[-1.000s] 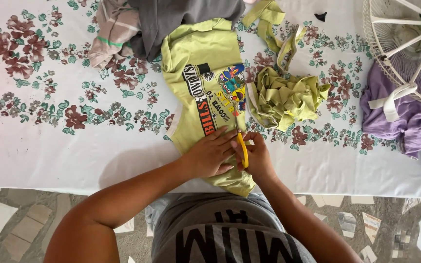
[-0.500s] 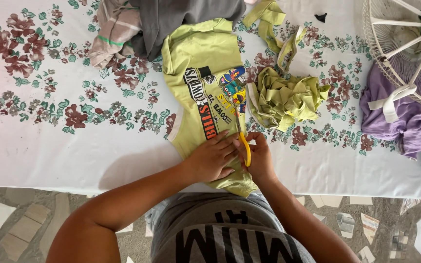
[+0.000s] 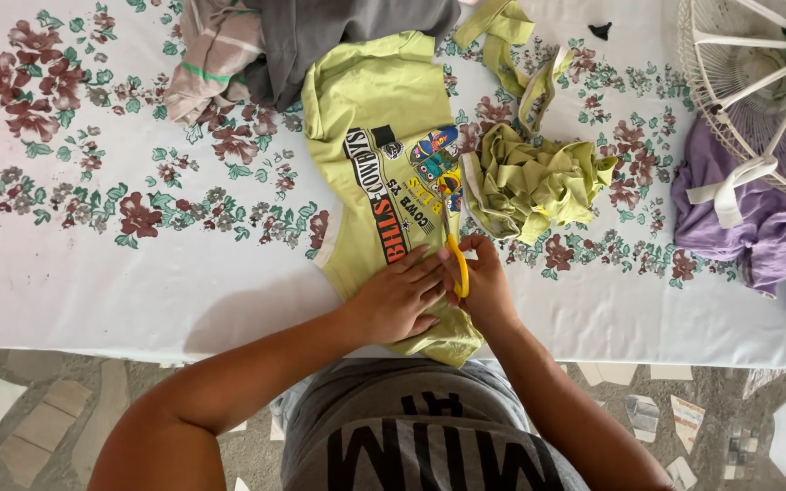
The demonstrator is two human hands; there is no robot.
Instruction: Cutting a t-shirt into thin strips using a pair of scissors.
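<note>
Yellow-green T-shirt (image 3: 384,173): flat on floral counter (image 3: 93,273), long axis running away from the body. Left hand (image 3: 398,298) pressed open on near hem. Right hand (image 3: 487,286) gripping yellow-handled scissors (image 3: 456,259), blades pointing up the shirt.

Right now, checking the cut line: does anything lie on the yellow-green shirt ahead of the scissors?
Nothing visible does. The scissors in the right hand point up the yellow-green shirt, while the left hand presses it beside them.
</note>
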